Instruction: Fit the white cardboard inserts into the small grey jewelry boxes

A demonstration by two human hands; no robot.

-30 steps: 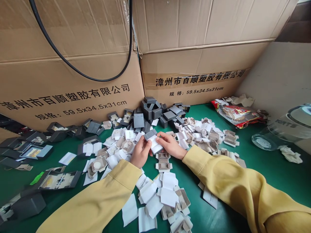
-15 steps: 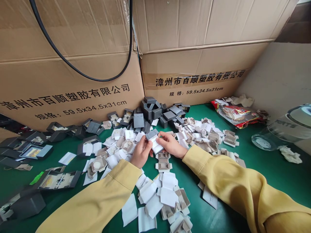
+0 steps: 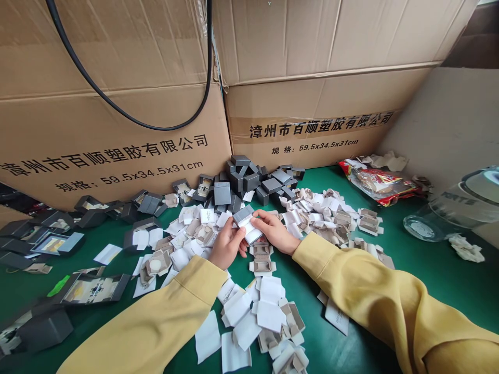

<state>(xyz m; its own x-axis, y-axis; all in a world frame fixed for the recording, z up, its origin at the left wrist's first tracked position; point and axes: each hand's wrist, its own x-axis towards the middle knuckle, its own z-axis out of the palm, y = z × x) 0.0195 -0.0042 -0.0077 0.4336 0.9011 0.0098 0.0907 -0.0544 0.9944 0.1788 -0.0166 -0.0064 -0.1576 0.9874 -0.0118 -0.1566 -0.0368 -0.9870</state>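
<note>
Covering the green table (image 3: 429,270), paper inserts (image 3: 257,311) face cardboard cartons (image 3: 117,130).

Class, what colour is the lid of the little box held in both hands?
Dark grey lid above a white inside, seen in the head view.

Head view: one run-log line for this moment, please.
left hand + right hand: hold small grey box | above green table | white inserts scattered

Green table top (image 3: 448,270) underneath, runs edge to edge. Two big brown cardboard cartons (image 3: 312,98) stacked wall-like from 10 to 1 o'clock, black cable (image 3: 117,106) drooping across left one. Plain grey wall (image 3: 448,114) at 2 o'clock. Soft even daylight.
</note>
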